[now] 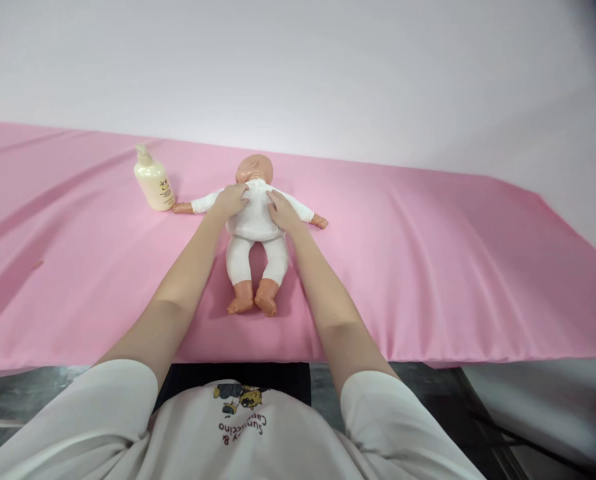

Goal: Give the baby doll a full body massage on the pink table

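A baby doll (pixel 254 220) in a white top and white trousers lies on the pink cloth, with its arms spread out and its head turned to the left. It appears to rest on its front. On the upper left of its torso lies my left hand (pixel 233 201), fingers stretched over the white top. My right hand (pixel 282 210) touches the torso's upper right side, fingers apart and pointing inward. Neither hand grips anything that I can see. A cream pump bottle (pixel 154 183) stands beside the doll's left-side hand, close to it.
Pink cloth (pixel 428 267) with soft folds covers the table, whose front edge runs just before my body. A plain white wall (pixel 298 73) rises behind it. Dark floor shows below the table, with a dark bar at the lower right.
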`<state>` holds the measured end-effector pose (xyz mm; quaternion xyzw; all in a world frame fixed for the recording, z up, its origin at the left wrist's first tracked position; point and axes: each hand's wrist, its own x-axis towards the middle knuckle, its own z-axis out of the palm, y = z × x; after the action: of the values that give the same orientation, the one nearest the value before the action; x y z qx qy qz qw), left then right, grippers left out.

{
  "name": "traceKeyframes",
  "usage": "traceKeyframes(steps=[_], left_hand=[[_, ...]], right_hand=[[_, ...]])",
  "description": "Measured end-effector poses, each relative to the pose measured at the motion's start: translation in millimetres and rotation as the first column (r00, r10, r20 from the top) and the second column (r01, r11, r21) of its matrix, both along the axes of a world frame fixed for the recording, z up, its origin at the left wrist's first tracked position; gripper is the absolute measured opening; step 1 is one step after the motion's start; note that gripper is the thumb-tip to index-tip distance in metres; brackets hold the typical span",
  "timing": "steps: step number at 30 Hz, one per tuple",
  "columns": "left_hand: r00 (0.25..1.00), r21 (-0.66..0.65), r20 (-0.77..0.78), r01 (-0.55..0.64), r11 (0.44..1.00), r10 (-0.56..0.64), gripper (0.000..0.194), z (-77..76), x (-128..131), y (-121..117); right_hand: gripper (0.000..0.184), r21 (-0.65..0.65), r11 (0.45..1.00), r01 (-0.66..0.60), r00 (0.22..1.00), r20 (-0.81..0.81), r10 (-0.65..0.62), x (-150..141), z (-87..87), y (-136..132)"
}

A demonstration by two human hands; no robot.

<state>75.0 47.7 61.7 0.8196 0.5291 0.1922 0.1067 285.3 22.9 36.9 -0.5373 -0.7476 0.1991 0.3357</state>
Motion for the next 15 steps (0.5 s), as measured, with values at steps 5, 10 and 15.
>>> traceKeyframes(steps=[5,10,15], left_hand=[[0.988,-0.021,0.007,-0.152,0.988,0.152,0.041,10.5,-3.6,-2.5],[0.936,-0.362,-0.145,-0.351,0.864,0.320,0.036,30.6,-19.6,-7.7],[0.937,-0.631,-0.260,-0.347,0.694,0.233,0.038,41.7,-25.0,-18.8]], right_hand=[[0.043,0.059,0.994,0.091,0.995,-0.032,-0.089,-1.6,3.6,-0.2],[0.028,-0.082,0.943,0.322,0.940,0.151,-0.307,7.3,4.3,1.9],[0.047,-0.252,0.893,0.372,0.920,0.226,-0.320,16.1,-1.9,5.1]])
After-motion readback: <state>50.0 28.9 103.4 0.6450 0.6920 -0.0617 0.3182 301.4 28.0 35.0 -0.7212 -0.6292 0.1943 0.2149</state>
